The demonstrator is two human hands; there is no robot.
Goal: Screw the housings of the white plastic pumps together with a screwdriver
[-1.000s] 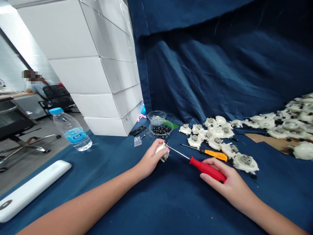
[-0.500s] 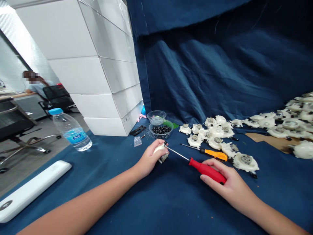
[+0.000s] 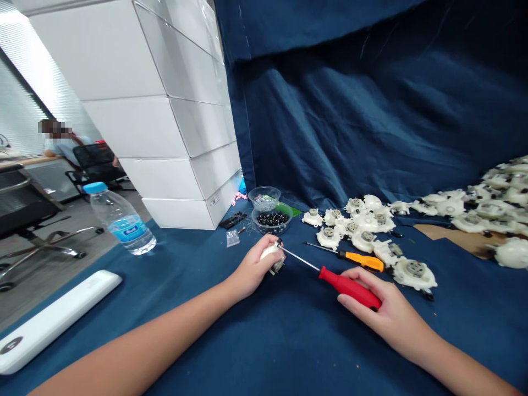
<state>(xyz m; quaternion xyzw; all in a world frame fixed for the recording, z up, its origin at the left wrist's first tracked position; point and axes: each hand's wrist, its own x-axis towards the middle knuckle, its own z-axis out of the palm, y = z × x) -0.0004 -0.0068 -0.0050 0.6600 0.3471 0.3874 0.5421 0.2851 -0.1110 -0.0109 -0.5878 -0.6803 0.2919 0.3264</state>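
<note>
Right hand (image 3: pixel 390 308) grips red screwdriver (image 3: pixel 350 289), long axis slanting up-left, pointing at white part (image 3: pixel 269 251) pinched in left hand (image 3: pixel 249 270).

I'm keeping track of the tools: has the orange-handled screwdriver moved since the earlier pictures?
No. Judged against the bowl of black pieces, the orange-handled screwdriver shows no visible shift either way.

Left fingers (image 3: pixel 264 241) partly hide the cream part (image 3: pixel 270 251).

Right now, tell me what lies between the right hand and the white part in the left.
The head view shows the red screwdriver there, its metal shaft pointing at the white part.
</note>
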